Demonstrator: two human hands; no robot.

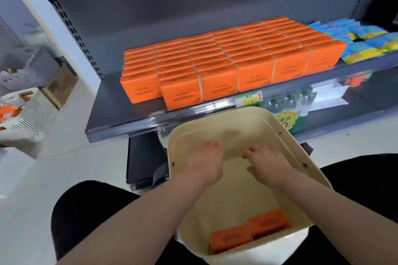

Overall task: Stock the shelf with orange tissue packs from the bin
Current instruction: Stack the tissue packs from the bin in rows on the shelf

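Shelf (pixel 112 114) label (pixel 247 99) blurred | left hand (pixel 205 162) in bin (pixel 226 120), tips hidden

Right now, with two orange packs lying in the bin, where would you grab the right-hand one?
Probably from above, with the right hand, pinching the right-hand orange pack across its two long edges. It lies flat on the floor of the bin with its broad face up. Its left end sits against the other pack, and the bin walls look likely to block a sideways approach.
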